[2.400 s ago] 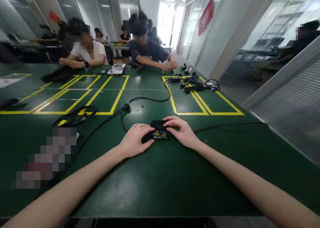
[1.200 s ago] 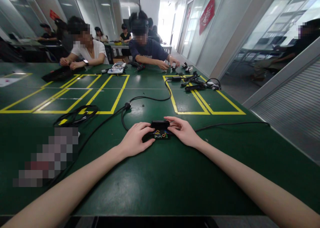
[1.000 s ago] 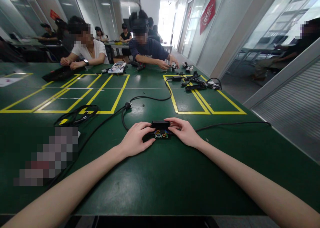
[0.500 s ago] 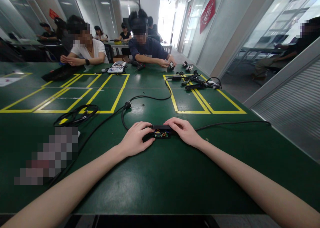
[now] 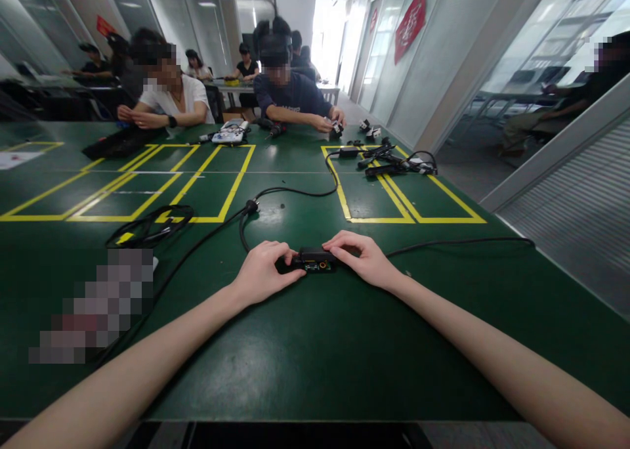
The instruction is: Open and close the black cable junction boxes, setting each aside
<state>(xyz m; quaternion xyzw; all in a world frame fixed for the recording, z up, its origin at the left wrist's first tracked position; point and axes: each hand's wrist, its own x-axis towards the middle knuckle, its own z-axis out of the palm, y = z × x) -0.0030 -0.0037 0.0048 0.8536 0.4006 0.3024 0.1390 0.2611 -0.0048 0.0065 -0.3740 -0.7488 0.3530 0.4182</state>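
A small black power adapter (image 5: 315, 260) with its case partly off lies on the green table (image 5: 305, 357); a circuit board with copper coils shows at its near side. My left hand (image 5: 263, 273) grips its left end with curled fingers. My right hand (image 5: 361, 258) holds its right end, fingers bent over the top cover. A black cable (image 5: 457, 242) runs off to the right, and another black cable (image 5: 290, 193) loops away to the far side.
Yellow taped rectangles (image 5: 197, 180) mark the table. A coiled black cable (image 5: 147, 226) lies at the left, and a pile of black adapters and leads (image 5: 394, 163) at the far right. Two people (image 5: 290, 94) sit across the table, handling small parts.
The adapter's top cover has come down closer onto the board, so less of the circuit shows. My left fingers have curled in tighter on the left end.
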